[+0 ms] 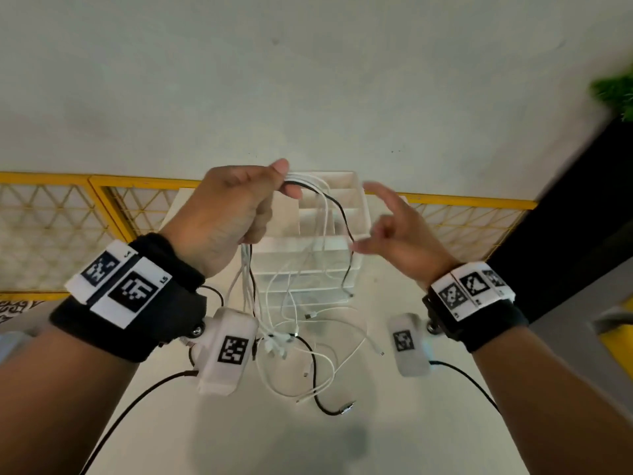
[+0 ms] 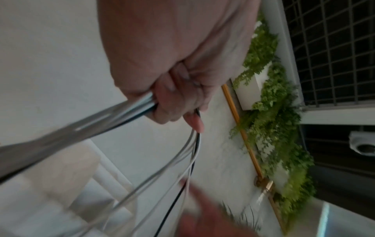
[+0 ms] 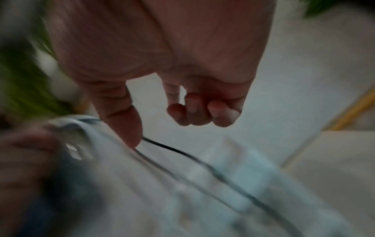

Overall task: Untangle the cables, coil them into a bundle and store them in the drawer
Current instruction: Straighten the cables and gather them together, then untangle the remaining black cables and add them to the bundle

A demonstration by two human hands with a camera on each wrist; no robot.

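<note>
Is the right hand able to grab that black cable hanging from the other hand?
Probably yes: the right hand is beside the black cable looping from the left hand, nothing between them.

Hardly any readable text.
Only "L5" shows, on the left wristband's white tag (image 1: 127, 289); other tags bear patterns.

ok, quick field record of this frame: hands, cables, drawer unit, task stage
left hand: grips the cables in a bunch, raised above the table
right hand: beside the hanging loop, fingers loosely curled; contact unclear
cables: white plus one black, ends trailing on table
drawer unit: white, behind the cables
stage: coil not yet formed, nothing stored
</note>
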